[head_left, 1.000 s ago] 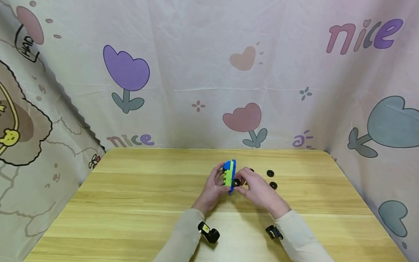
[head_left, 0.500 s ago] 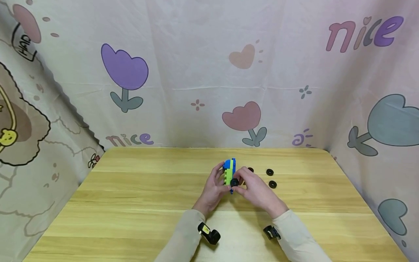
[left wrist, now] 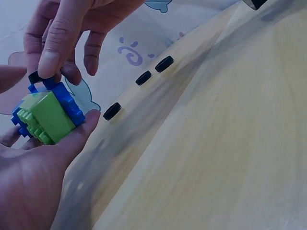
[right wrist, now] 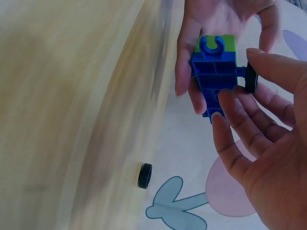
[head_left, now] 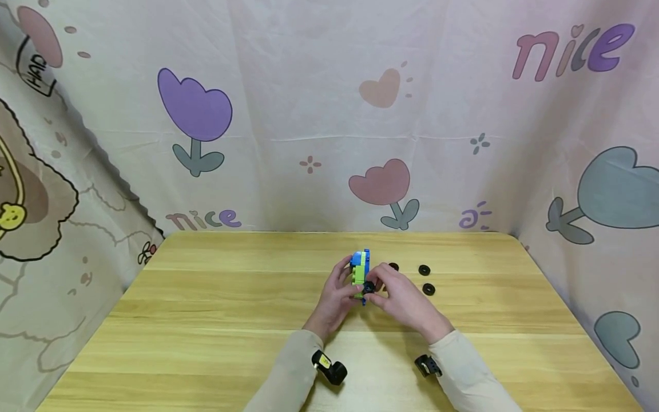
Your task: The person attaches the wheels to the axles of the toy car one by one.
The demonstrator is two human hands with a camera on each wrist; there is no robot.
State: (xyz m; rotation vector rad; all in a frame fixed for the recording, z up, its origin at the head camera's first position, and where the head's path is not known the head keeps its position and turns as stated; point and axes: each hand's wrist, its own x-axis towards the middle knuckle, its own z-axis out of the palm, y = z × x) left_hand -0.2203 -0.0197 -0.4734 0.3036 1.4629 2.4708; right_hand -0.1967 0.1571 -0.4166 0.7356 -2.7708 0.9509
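Since half a second ago, your left hand point(head_left: 329, 300) has shifted its thumb nearer the black wheel point(head_left: 368, 287), which overlaps the block toy point(head_left: 358, 274) more than it did a second ago. Going left to right, your left hand grips the toy above the table point(head_left: 206, 303), so the toy is held between your two hands. It is turned on its side: its long axis runs away from you, studs to the left, blue base point(right wrist: 218, 71) to the right. Next comes the wheel, at the end of a short blue peg point(right wrist: 241, 72) on the base's upward side; how far along that peg it sits seems the relation that matters, and you cannot tell from these views whether it is fully on. Your right hand point(head_left: 409, 298) pinches the wheel from the right and looks nearer to it, though your left thumb is close. Past your right fingers lies one loose wheel point(head_left: 393, 266), partly hidden, then two more loose wheels point(head_left: 428, 289) farther right.
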